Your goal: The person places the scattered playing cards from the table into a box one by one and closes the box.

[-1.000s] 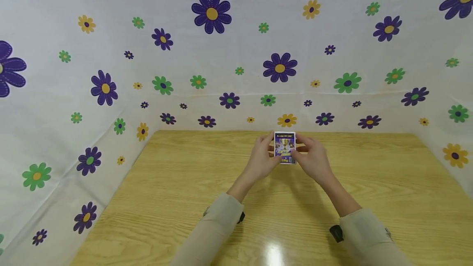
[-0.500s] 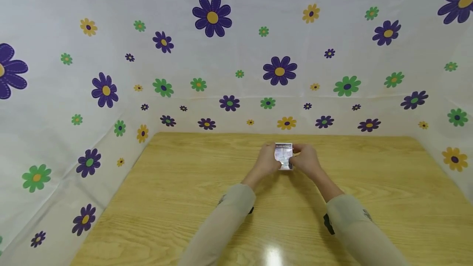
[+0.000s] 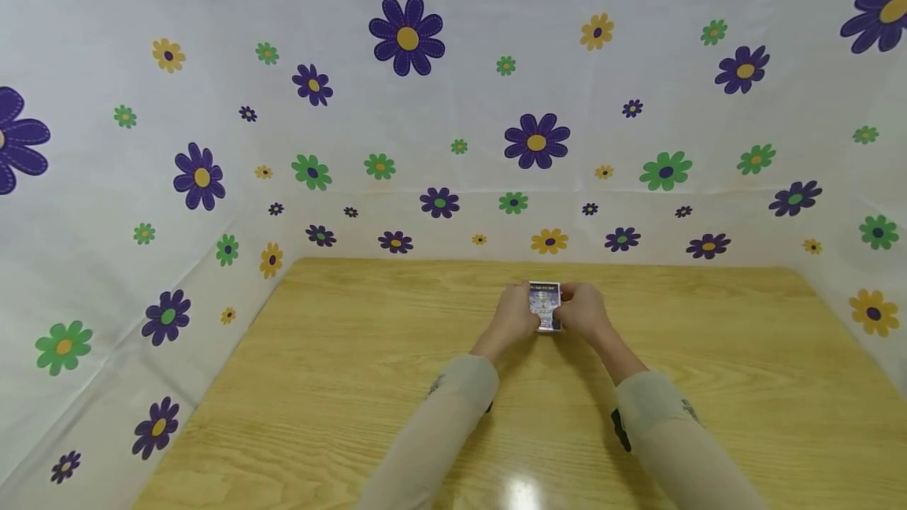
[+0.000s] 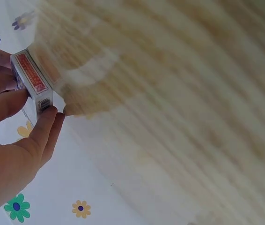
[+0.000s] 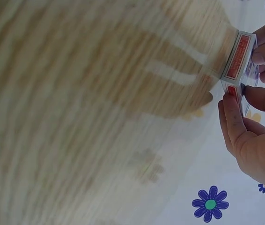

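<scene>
Now both hands hold a small card box point(image 3: 545, 306) over the far middle of the wooden table point(image 3: 340, 384), left hand point(image 3: 516, 319) and right hand point(image 3: 583, 313) pinching its sides; it has flipped from its purple front to its pale back.

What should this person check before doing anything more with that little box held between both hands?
1. Left hand grips the small box: ok, its fingers curl round the box's edge.
2. Right hand grips it too: ok, the right wrist view shows fingers pinching the box.
3. Box held clear of the wooden table: cannot tell, the hands hide its underside.
4. Box closed: cannot tell, the flap end is not plainly visible.
5. Printed face turned toward the person: ok in the head view.
</scene>
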The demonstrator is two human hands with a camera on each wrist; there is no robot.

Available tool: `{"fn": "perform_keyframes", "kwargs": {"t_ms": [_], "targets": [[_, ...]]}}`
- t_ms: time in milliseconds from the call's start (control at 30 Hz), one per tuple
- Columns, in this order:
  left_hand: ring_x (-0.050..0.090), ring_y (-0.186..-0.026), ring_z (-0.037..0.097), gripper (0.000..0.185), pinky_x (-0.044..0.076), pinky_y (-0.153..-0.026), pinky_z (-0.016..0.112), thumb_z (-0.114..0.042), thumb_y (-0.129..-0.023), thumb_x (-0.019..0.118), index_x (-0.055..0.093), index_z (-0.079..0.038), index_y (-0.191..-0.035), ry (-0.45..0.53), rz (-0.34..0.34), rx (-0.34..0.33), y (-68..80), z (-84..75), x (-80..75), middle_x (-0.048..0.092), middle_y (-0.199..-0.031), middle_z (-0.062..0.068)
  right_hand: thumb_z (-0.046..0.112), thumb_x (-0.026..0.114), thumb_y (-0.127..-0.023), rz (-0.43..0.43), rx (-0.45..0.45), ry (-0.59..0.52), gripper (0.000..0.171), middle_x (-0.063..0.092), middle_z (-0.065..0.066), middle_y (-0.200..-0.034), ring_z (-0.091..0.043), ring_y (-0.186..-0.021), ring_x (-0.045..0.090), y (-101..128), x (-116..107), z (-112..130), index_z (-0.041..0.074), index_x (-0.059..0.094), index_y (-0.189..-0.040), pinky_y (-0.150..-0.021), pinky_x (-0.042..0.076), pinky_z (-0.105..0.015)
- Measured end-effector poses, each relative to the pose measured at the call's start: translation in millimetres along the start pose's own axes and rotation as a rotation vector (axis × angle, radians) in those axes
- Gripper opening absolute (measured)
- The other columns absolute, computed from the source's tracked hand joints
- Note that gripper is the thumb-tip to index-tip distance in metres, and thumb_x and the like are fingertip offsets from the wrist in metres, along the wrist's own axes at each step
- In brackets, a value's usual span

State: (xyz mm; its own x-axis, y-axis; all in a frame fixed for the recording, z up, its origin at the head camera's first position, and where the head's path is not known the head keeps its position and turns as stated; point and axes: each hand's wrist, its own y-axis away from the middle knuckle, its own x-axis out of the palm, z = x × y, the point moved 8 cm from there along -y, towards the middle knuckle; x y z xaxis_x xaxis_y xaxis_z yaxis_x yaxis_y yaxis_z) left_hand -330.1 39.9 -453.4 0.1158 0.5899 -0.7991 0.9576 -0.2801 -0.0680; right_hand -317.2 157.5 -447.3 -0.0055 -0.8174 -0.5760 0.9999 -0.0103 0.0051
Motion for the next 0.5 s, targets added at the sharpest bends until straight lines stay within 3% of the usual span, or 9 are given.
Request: {"fn": "perform_keyframes", "kwargs": {"t_ms": [200,300,500], "targets": [[0.054,-0.081,0.019,0.051,0.051,-0.074,0.030,0.011,-0.075,0.070,0.058,0.012,-0.124,0.060,-0.015,-0.003,-2.7,0.5,-0.1,0.065,-0.101,0.017,-0.012,0.061,-0.076,-0.008,-0.003,-0.011,0.047,0.066,-0.033,-0.108,-0.031,-0.089,0.063,-3.7,0.3,-4.1,-0.018,0.058,-0.123,-0.065,0.053,-0.025],[0.052,-0.075,0.017,0.040,0.049,-0.068,0.028,0.011,-0.073,0.070,0.062,0.009,-0.113,0.089,-0.016,-0.018,-2.2,2.8,1.1,0.063,-0.089,0.012,-0.011,0.062,-0.076,-0.020,-0.019,0.006,0.045,0.068,-0.032,-0.106,-0.035,-0.093,0.065,-3.7,2.2,-6.5,-0.018,0.061,-0.120,-0.070,0.055,-0.029],[0.051,-0.069,0.016,0.025,0.046,-0.063,0.026,0.011,-0.074,0.067,0.064,0.005,-0.098,0.110,-0.019,-0.024,-1.9,6.4,1.7,0.060,-0.079,0.007,-0.011,0.061,-0.079,-0.032,-0.012,-0.004,0.039,0.069,-0.030,-0.103,-0.030,-0.088,0.066,-3.1,5.8,-8.2,-0.016,0.064,-0.118,-0.067,0.054,-0.027]]}}
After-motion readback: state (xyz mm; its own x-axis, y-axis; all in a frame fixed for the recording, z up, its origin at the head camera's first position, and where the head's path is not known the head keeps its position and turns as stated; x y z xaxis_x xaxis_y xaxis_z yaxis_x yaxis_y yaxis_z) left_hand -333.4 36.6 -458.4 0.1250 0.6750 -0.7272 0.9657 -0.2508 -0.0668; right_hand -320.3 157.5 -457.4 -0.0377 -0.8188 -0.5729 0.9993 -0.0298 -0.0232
